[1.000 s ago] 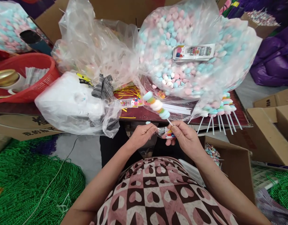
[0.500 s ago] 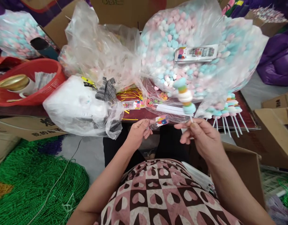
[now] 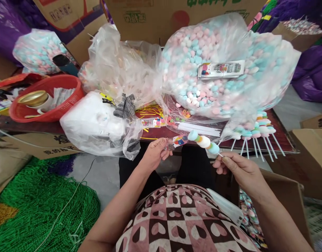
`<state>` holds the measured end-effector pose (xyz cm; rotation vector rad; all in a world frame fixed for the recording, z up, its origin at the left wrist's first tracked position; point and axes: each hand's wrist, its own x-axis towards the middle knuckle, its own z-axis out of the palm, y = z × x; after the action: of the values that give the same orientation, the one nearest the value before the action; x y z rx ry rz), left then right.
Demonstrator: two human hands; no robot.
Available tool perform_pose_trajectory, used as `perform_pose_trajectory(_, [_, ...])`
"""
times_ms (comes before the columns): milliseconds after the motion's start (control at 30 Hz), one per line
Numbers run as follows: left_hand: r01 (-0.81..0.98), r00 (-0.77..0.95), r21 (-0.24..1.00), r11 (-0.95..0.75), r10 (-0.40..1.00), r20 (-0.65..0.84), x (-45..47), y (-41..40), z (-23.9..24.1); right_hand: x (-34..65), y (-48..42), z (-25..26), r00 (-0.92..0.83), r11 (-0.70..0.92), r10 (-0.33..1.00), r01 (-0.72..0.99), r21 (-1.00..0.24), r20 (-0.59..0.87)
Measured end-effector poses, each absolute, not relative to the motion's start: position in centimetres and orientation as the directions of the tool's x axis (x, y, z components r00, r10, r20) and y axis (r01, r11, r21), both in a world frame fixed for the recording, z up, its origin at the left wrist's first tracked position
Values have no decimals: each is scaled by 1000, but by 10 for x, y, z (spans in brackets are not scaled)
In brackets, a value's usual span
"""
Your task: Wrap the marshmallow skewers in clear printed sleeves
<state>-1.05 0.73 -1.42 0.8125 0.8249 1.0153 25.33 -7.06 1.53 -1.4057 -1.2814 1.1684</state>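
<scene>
My right hand pinches the stick of a marshmallow skewer with blue, white and orange pieces. The skewer lies nearly level, its tip pointing left. My left hand pinches a small clear sleeve with a colourful printed label. The sleeve's mouth faces the skewer's tip, a short gap apart. Both hands hover in front of the dark red table edge.
Big clear bags of pink, blue and white marshmallows fill the table. Finished skewers lie at its right. A red basket with a tape roll stands left. Cardboard boxes sit at my right, green beads at my left.
My right hand has drawn away to the right and tipped the skewer from upright to nearly level, pointing at the sleeve. The left hand keeps the sleeve, slightly lifted.
</scene>
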Motion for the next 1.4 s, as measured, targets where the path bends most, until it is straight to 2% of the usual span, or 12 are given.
perform_pose_trajectory(200, [-281, 330, 918, 281, 926, -182, -17, 3, -17, 254, -68, 14, 81, -108, 992, 188, -976, -94])
perform_pose_trajectory(367, [21, 361, 990, 140, 922, -138, -29, 11, -3, 264, -61, 17, 316, -109, 944, 40, -993, -91])
perform_pose_trajectory(500, [260, 444, 965, -28, 891, -94, -38, 26, 15, 265, -55, 18, 402, -75, 911, -64, -995, -94])
perform_pose_trajectory(633, [410, 511, 902, -137, 853, -103, -41, 40, 25, 257, -49, 20, 368, -70, 926, -62, -996, -88])
perform_pose_trajectory(767, [535, 391, 838, -105, 910, -135, -32, 52, 32, 253, -37, 22, 361, -40, 931, -38, -998, -51])
perform_pose_trajectory(867, [629, 360, 754, -190, 931, -66, -14, 69, 41, 252, -28, 23, 361, -13, 932, -54, -998, -32])
perform_pose_trajectory(967, [766, 370, 582, -272, 927, -53, 8, 95, 47, 250, -24, 23, 358, 3, 933, -82, -997, -26])
perform_pose_trajectory(1033, [865, 340, 414, -284, 938, -68, 22, 117, 48, 248, -26, 23, 359, -3, 933, -99, -995, -39])
perform_pose_trajectory(1100, [913, 304, 306, -270, 950, -67, 34, 138, 46, 246, -28, 21, 365, -13, 929, -113, -993, -54])
perform_pose_trajectory(1400, [946, 207, 278, -167, 971, -122, 53, 190, 18, 254, -29, 11, 356, -12, 932, -146, -989, -64])
